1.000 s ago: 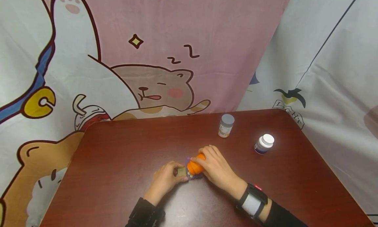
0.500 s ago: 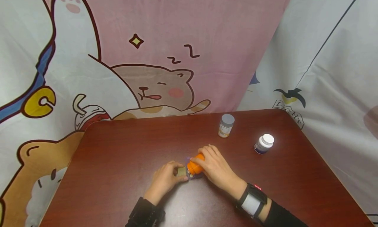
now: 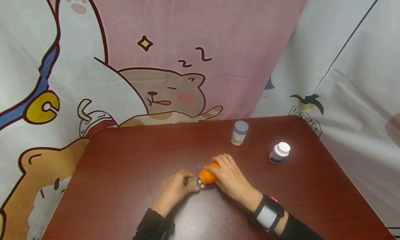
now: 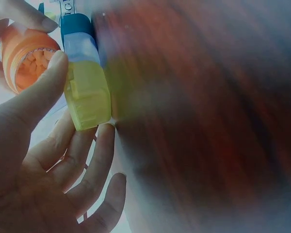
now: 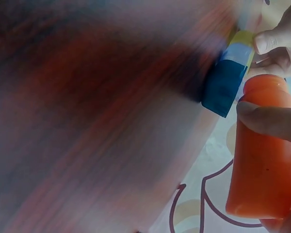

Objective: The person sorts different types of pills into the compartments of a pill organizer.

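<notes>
My left hand holds a small pill organizer by its yellow end, thumb on one side and fingers on the other. Past the yellow part come a pale clear section and a dark teal end. My right hand grips an orange pill bottle, tilted with its uncapped mouth toward the organizer. Several tablets show inside the bottle's mouth in the left wrist view. In the head view, pale tablets lie in the organizer's middle section, just below the bottle's mouth. The bottle hides part of the organizer there.
On the reddish-brown table, a jar with a grey lid stands beyond my right hand. A white bottle with a white cap stands farther right. A printed cloth hangs behind the table's back edge.
The orange bottle in my right hand has shifted slightly to the right, and the pale tablets in the organizer show more plainly. My left hand and the organizer stay in place.
</notes>
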Action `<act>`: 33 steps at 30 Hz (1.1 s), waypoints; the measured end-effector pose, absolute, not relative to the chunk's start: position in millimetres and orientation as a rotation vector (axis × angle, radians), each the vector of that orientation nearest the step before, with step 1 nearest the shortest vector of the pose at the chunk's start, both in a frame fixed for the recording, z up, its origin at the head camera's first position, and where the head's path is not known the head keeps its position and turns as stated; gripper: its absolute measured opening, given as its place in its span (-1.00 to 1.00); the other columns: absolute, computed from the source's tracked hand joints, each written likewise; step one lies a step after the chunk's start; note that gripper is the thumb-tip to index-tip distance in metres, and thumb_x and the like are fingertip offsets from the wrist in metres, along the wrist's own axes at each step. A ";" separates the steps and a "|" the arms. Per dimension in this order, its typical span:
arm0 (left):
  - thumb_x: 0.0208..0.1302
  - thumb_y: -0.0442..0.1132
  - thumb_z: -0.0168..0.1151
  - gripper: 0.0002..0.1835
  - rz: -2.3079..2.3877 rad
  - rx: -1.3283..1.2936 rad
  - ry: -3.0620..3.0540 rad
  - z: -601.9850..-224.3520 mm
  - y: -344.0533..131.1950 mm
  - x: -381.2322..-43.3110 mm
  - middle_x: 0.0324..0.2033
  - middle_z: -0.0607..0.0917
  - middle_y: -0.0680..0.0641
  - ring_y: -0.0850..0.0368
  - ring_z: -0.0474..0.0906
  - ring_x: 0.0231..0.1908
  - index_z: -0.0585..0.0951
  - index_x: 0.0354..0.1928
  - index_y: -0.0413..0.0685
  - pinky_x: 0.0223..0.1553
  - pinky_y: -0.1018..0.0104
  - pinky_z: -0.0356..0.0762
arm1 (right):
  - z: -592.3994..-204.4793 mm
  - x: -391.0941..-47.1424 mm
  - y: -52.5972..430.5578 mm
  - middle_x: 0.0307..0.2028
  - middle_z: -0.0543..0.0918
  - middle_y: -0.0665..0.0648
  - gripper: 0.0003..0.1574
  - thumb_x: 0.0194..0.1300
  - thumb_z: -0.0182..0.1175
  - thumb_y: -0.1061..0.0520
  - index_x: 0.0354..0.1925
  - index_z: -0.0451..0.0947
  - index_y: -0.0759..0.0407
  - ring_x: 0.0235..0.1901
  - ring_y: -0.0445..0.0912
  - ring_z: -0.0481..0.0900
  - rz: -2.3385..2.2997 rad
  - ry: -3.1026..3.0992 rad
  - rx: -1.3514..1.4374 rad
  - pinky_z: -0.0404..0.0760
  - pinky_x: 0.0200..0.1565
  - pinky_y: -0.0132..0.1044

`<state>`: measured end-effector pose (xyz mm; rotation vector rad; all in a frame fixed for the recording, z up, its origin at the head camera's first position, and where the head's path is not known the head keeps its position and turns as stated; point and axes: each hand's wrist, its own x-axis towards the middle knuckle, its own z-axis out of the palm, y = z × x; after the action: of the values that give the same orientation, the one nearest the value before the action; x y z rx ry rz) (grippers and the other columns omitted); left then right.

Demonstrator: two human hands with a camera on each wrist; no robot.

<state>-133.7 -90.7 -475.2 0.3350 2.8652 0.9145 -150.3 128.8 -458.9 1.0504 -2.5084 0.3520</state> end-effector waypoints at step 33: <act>-0.17 0.08 0.44 -0.52 0.936 0.328 2.857 -475.1 -90.3 -132.6 -0.48 0.60 0.10 0.25 0.41 -0.48 0.70 -0.14 0.08 -0.48 0.24 0.37 | -461.9 -141.1 139.1 -0.08 0.57 0.11 -0.26 -0.15 0.47 0.05 0.08 0.51 0.04 -0.02 0.01 0.44 0.534 -2.570 0.888 0.48 0.09 0.03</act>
<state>-132.6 -90.3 -475.1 0.3279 2.8575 0.9361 -141.1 139.1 -461.9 0.8880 -2.5697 0.5340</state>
